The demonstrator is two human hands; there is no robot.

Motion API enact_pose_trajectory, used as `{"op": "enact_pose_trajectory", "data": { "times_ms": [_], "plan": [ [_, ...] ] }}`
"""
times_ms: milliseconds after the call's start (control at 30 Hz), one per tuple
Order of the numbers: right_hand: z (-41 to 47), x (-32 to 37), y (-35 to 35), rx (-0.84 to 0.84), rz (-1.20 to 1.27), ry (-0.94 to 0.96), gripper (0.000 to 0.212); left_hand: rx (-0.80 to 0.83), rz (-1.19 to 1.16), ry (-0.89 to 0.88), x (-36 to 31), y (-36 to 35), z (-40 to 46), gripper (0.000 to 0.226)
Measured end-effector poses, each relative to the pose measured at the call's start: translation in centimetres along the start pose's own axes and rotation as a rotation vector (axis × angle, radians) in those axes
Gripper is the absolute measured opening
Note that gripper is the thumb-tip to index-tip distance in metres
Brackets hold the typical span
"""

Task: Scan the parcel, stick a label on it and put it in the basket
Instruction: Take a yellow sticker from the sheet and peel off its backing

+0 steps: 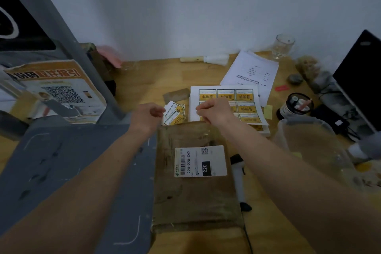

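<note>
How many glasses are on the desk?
1 that is plain: a clear glass at the back by the wall, right of the brush. A faint clear shape further left may be another; too blurred to tell.

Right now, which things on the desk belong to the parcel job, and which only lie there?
For the job: brown parcel, yellow label sheet, loose yellow labels, barcode scanner.

Lying about: glass, brush, printed paper, pen pot, monitor.
</note>
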State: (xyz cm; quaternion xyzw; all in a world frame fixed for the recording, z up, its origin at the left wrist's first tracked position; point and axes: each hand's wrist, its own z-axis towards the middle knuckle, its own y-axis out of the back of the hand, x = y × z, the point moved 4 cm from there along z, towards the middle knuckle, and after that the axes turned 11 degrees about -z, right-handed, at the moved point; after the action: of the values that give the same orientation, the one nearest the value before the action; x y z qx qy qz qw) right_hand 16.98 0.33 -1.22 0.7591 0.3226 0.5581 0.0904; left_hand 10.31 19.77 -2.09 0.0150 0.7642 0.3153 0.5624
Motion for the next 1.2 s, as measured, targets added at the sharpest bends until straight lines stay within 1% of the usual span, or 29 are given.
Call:
{"op": "enact_pose_trajectory", "data": {
  "times_ms": [67, 167, 267, 333, 433, 500, 567, 633, 700, 733, 767, 867, 933, 967, 1000, 1100, 1133, 1200],
  "plan": [
    [1.1, 1.2, -0.9, 0.019, -0.034, 0.034, 0.005, -0.012, 0.018, -0.012, 0.7, 0.6, 1.2, 0.037],
    [4.0, 2.2, -2.9, 0.054, -0.1, 0.0, 0.011, -0.007, 0.039, 0.035, 2.3, 1.6, 3.3, 0.041],
    [7.5, 2.3, -5.2, 0.096, -0.22, -0.035, 0.021, 0.068, 0.029, 0.134, 4.2, 1.8, 5.3, 0.041],
    [9.5, 2.3, -6.7, 0.136, -0.362, -0.008, 0.014, 0.128, 0.012, 0.188, 5.3, 1.6, 6.3, 0.04],
    [11.5, 2.2, -8.7, 0.241, -0.559, -0.002, 0.027, 0.185, 0.006, 0.226, 6.4, 1.3, 7.5, 0.038],
    [12.2, 2.3, -9.6, 0.34, -0.727, 0.001, 0.031, 0.212, -0.011, 0.251, 7.1, 1.0, 8.3, 0.037],
    [13.2, 1.9, -10.7, 0.427, -0.835, 0.002, 0.034, 0.233, -0.006, 0.271, 7.9, 0.6, 8.9, 0.036],
    [13.9, 1.5, -11.9, 0.506, -1.029, 0.03, 0.031, 0.247, -0.007, 0.284, 8.5, 0.4, 9.3, 0.036],
    [14.6, 1.3, -12.8, 0.523, -1.171, 0.059, 0.024, 0.254, 0.0, 0.294, 8.9, 0.3, 9.6, 0.035],
    [15.1, 1.0, -13.2, 0.524, -1.204, 0.037, 0.021, 0.253, 0.005, 0.296, 9.1, 0.2, 9.8, 0.034],
    [15.6, 0.6, -13.6, 0.532, -1.263, 0.045, 0.023, 0.255, 0.011, 0.297, 9.2, 0.2, 9.9, 0.033],
    [17.1, -1.0, -14.7, 0.516, -1.364, 0.051, 0.044, 0.262, -0.012, 0.296, 9.7, -0.2, 10.3, 0.03],
    [17.6, -1.8, -15.1, 0.52, -1.379, 0.006, 0.063, 0.275, -0.021, 0.3, 10.0, -0.4, 10.4, 0.03],
    [17.7, -1.9, -15.2, 0.519, -1.383, -0.004, 0.067, 0.282, -0.021, 0.3, 10.2, -0.4, 10.4, 0.03],
    [17.7, -2.1, -15.3, 0.519, -1.371, -0.011, 0.068, 0.286, -0.021, 0.298, 10.4, -0.5, 10.4, 0.03],
    [17.5, -2.1, -15.1, 0.514, -1.367, -0.033, 0.059, 0.285, -0.028, 0.299, 10.8, -0.4, 10.2, 0.03],
    [17.6, -2.0, -15.1, 0.505, -1.375, -0.021, 0.06, 0.287, -0.028, 0.298, 11.0, -0.4, 10.1, 0.031],
    [17.9, -1.8, -15.3, 0.497, -1.382, 0.013, 0.07, 0.295, -0.026, 0.299, 11.1, -0.3, 9.9, 0.032]
  ]
}}
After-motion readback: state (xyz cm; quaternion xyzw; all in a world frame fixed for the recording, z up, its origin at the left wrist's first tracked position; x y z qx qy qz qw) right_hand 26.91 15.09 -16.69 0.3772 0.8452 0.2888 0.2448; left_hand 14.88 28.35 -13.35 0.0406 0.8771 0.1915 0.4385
